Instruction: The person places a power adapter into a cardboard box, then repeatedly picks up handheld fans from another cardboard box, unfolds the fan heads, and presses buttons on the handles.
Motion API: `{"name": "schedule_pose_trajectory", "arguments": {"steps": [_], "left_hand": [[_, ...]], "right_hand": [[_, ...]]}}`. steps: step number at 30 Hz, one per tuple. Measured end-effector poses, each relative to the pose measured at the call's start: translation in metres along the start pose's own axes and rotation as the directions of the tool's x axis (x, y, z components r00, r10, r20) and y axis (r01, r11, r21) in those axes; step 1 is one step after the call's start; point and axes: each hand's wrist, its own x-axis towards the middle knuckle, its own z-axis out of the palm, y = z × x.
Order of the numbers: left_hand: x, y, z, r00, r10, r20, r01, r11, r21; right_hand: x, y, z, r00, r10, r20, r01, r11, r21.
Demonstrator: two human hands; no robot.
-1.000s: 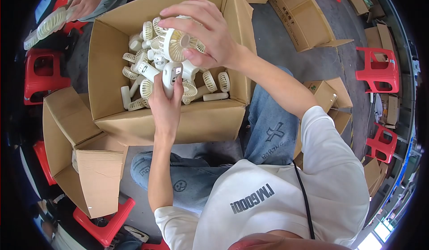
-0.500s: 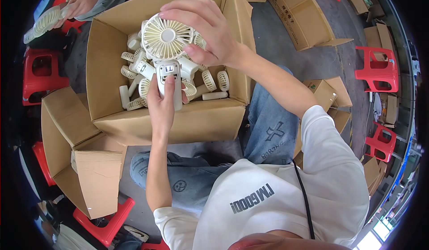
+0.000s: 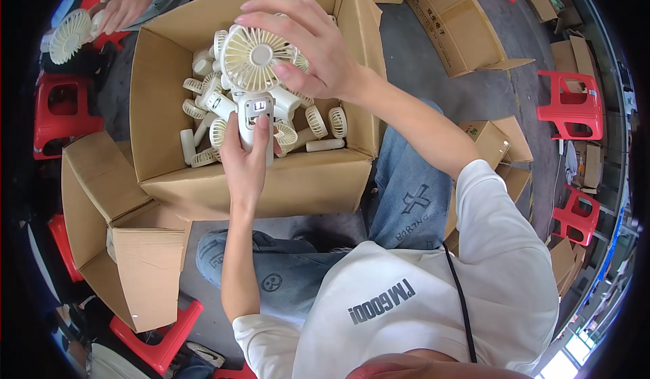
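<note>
A white handheld fan point(image 3: 261, 55) is held above a large cardboard box, its round grille facing up. My left hand point(image 3: 245, 150) is closed around the fan's handle point(image 3: 258, 108), with the thumb lying along its front. Curled over the grille's upper and right edge, my right hand point(image 3: 315, 44) grips the fan head between fingers and thumb. Beneath it, inside the cardboard box point(image 3: 257, 186), lies a heap of similar fans point(image 3: 218, 101), partly hidden by my hands and the held fan.
At the upper left, another person's hand point(image 3: 128, 7) holds a similar fan point(image 3: 70, 37). An open cardboard box point(image 3: 101, 183) stands to the left, and another carton point(image 3: 460, 27) lies at the upper right. Red stools point(image 3: 574, 105) stand on both sides.
The held fan and both my hands have shifted slightly right, and the grille has tilted a little. At the upper left, the other person's fan has turned to show its round face.
</note>
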Motion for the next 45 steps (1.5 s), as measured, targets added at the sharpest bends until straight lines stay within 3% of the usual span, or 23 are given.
{"name": "schedule_pose_trajectory", "arguments": {"steps": [3, 5, 7, 10, 17, 20, 39, 42, 45], "left_hand": [[-0.001, 0.002, 0.001, 1.000, -0.009, 0.013, 0.009, 1.000, -0.008], [-0.002, 0.004, 0.001, 1.000, -0.013, 0.018, 0.013, 1.000, -0.011], [-0.003, 0.008, 0.002, 0.998, -0.048, 0.043, 0.052, 0.992, -0.112], [-0.003, 0.004, 0.002, 0.995, -0.058, 0.076, 0.071, 0.981, -0.178], [-0.006, 0.012, 0.007, 0.992, -0.025, 0.125, 0.051, 0.976, -0.211], [-0.007, 0.009, 0.000, 0.971, -0.032, 0.238, 0.097, 0.958, -0.269], [-0.010, 0.007, 0.004, 0.964, 0.003, 0.265, 0.089, 0.938, -0.335], [-0.010, 0.004, 0.006, 0.962, 0.018, 0.274, 0.082, 0.934, -0.349], [-0.010, 0.002, 0.006, 0.959, 0.020, 0.282, 0.095, 0.916, -0.389]], "right_hand": [[-0.001, 0.001, 0.002, 1.000, 0.007, 0.001, -0.007, 1.000, -0.009], [0.000, 0.001, 0.003, 0.995, 0.098, -0.033, -0.095, 0.992, 0.078], [-0.002, 0.000, 0.005, 0.988, 0.145, -0.046, -0.138, 0.983, 0.122], [-0.007, -0.006, 0.009, 0.938, 0.337, 0.086, -0.346, 0.878, 0.331], [-0.006, -0.006, 0.003, 0.929, 0.322, 0.181, -0.368, 0.853, 0.371], [-0.007, -0.007, 0.004, 0.935, 0.304, 0.184, -0.353, 0.857, 0.377], [-0.003, -0.011, 0.001, 0.946, 0.270, 0.177, -0.320, 0.862, 0.394], [-0.003, -0.018, -0.002, 0.874, 0.415, 0.254, -0.486, 0.726, 0.486], [-0.004, -0.016, 0.006, 0.876, 0.446, 0.182, -0.463, 0.674, 0.576]]}}
